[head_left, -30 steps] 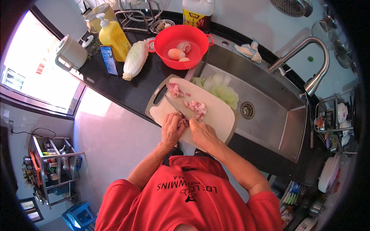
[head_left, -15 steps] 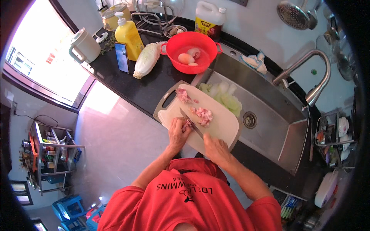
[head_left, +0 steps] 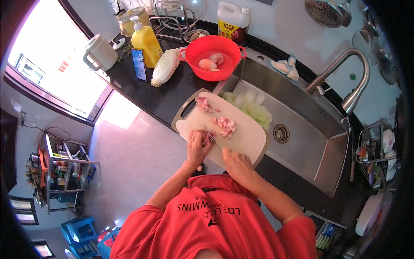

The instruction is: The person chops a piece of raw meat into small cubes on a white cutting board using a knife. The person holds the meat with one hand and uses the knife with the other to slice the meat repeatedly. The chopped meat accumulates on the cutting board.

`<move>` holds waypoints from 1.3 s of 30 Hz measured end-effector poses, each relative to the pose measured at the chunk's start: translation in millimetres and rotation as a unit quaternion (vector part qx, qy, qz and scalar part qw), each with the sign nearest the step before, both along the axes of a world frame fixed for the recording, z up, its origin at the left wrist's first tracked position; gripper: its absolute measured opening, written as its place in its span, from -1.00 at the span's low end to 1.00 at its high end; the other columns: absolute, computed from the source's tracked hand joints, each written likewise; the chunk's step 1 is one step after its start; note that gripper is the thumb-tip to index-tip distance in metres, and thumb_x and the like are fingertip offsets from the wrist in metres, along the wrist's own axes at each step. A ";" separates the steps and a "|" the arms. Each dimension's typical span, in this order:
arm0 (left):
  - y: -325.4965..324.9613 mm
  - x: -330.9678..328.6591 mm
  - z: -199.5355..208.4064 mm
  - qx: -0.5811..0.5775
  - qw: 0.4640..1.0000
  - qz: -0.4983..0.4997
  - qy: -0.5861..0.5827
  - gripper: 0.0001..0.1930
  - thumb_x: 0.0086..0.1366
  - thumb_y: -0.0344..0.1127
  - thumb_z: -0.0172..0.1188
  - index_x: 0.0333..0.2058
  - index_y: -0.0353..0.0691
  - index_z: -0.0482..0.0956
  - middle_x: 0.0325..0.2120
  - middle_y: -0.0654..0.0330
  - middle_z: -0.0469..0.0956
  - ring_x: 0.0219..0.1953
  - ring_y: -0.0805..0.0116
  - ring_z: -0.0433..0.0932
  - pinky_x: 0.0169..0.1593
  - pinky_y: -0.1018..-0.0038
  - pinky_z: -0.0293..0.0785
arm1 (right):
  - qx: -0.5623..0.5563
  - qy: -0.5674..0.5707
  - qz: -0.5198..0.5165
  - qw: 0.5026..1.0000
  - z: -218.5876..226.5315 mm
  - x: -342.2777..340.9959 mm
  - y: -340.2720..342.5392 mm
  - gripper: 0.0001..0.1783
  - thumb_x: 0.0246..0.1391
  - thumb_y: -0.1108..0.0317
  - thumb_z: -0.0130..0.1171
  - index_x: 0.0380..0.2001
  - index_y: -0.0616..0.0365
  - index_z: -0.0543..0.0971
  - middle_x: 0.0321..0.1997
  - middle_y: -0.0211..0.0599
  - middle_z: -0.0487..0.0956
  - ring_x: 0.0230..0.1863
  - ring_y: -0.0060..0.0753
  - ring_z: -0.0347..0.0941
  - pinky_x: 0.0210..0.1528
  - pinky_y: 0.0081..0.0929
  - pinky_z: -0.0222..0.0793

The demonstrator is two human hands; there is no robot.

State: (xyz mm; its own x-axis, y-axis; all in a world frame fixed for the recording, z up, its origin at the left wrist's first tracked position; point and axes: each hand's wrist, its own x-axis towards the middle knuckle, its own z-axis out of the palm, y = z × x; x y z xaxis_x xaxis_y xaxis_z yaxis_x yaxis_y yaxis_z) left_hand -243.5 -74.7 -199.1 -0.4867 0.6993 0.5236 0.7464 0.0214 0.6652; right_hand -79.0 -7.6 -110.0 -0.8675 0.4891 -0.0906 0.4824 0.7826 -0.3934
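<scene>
A pale cutting board (head_left: pixel 248 134) lies at a slant across the counter and the near edge of the sink. On its near side, my left hand (head_left: pixel 198 145) is closed with fingers bent, pressing a piece of raw meat (head_left: pixel 210 137) against the board. My right hand (head_left: pixel 236 164) grips the handle of a kitchen knife (head_left: pixel 215 140). The thin blade points up and left, right at the meat beside my left fingertips. Farther over on the board sit a pile of cut meat pieces (head_left: pixel 226 126) and a larger chunk of meat (head_left: pixel 202 103).
Behind the board stands a red colander-like basin (head_left: pixel 215 47) holding eggs and something pinkish. A cabbage (head_left: pixel 166 67), phone (head_left: pixel 139 64) and yellow pump bottle (head_left: pixel 146 43) are to its left. Pale green leaves (head_left: pixel 254 110) lie in the steel sink (head_left: pixel 302 125), beneath a faucet (head_left: pixel 358 82).
My right hand has shifted slightly left with the knife, and the blade now shows as a thinner, brighter line. My left hand stays on the meat. The whole view has moved slightly.
</scene>
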 end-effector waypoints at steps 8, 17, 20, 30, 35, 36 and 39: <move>-0.1 -3.4 -6.5 0.043 0.992 0.020 -0.116 -0.79 0.01 -0.57 0.19 -0.43 -0.31 0.31 -0.39 0.05 0.48 -0.35 0.19 0.47 -0.29 0.37 0.42 | -0.074 -0.047 -0.042 0.995 2.4 25.9 9.5 -0.83 0.06 0.40 0.01 -0.34 0.24 0.29 -0.53 0.15 0.55 -0.38 0.26 0.53 -0.34 0.06 0.45; 8.6 2.4 20.7 0.089 0.975 -0.030 -0.203 -0.91 0.15 -0.59 0.16 -0.35 -0.33 0.46 -0.30 0.12 0.47 -0.35 0.40 0.51 -0.25 0.49 0.48 | -0.193 0.046 -0.118 0.973 -4.4 48.4 29.0 -0.78 0.13 0.33 -0.02 -0.31 0.26 0.25 -0.52 0.30 0.49 -0.36 0.45 0.41 -0.31 0.20 0.30; 9.0 10.4 20.7 0.000 0.993 -0.046 -0.110 -0.86 0.09 -0.56 0.23 -0.33 -0.31 0.53 -0.26 0.12 0.46 -0.27 0.28 0.51 -0.25 0.42 0.49 | -0.188 0.035 -0.120 0.974 -5.1 49.6 27.4 -0.78 0.13 0.33 -0.01 -0.31 0.25 0.26 -0.53 0.29 0.49 -0.35 0.41 0.43 -0.31 0.20 0.29; 6.0 8.8 11.0 0.001 0.996 -0.087 -0.031 -0.74 0.01 -0.57 0.27 -0.26 -0.26 0.55 -0.16 0.08 0.41 -0.13 0.15 0.48 -0.14 0.39 0.52 | -0.126 0.069 -0.154 0.978 14.5 40.9 11.1 -0.79 0.12 0.36 0.02 -0.34 0.24 0.25 -0.63 0.17 0.46 -0.48 0.34 0.43 -0.44 0.13 0.31; 4.7 8.0 13.6 -0.006 0.997 -0.072 -0.007 -0.69 -0.04 -0.58 0.29 -0.25 -0.25 0.53 -0.14 0.07 0.38 -0.14 0.15 0.49 -0.16 0.39 0.54 | -0.071 0.067 -0.115 0.989 14.3 38.4 -3.4 -0.82 0.13 0.36 -0.01 -0.35 0.21 0.26 -0.66 0.11 0.49 -0.53 0.27 0.47 -0.49 0.12 0.37; 3.9 7.8 12.9 -0.006 0.997 -0.078 -0.020 -0.70 -0.05 -0.59 0.29 -0.27 -0.25 0.53 -0.14 0.07 0.38 -0.14 0.14 0.49 -0.15 0.38 0.54 | -0.065 0.067 -0.108 0.990 11.5 37.9 -5.4 -0.83 0.13 0.36 -0.01 -0.35 0.21 0.26 -0.66 0.10 0.50 -0.54 0.26 0.47 -0.49 0.12 0.38; 3.8 7.9 4.8 0.016 0.996 -0.078 -0.033 -0.72 -0.07 -0.59 0.30 -0.31 -0.25 0.54 -0.13 0.06 0.37 -0.13 0.13 0.47 -0.12 0.37 0.53 | -0.050 0.011 -0.096 0.994 7.1 36.5 -6.9 -0.85 0.14 0.36 -0.03 -0.35 0.19 0.26 -0.66 0.09 0.51 -0.52 0.25 0.49 -0.48 0.10 0.40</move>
